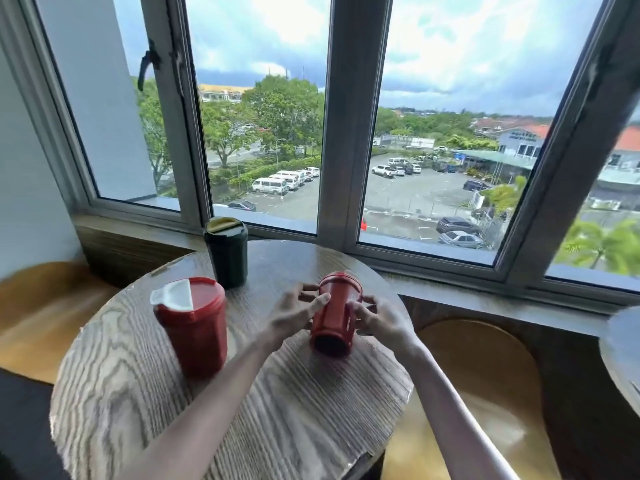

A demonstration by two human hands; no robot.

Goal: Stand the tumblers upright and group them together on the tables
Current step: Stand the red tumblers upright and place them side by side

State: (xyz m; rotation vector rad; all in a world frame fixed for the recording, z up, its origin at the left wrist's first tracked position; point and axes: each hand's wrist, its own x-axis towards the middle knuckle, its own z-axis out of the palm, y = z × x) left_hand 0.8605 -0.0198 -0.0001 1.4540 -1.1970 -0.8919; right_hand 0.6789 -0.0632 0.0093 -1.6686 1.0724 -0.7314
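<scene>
A red tumbler (pixel 335 315) lies tilted on the round wooden table (pixel 145 393), its base toward me and its lid pointing at the window. My left hand (pixel 294 315) grips its left side and my right hand (pixel 375 318) grips its right side. Another red tumbler (pixel 194 327) with a white lid flap stands upright at the left. Behind it, near the table's far edge, a dark green tumbler (pixel 227 252) with a yellowish lid also stands upright.
A window sill and window frame (pixel 349 133) run close behind the table. Wooden stools (pixel 485 375) sit to the right and to the left (pixel 41 313). The edge of a second round table (pixel 623 355) shows at the far right.
</scene>
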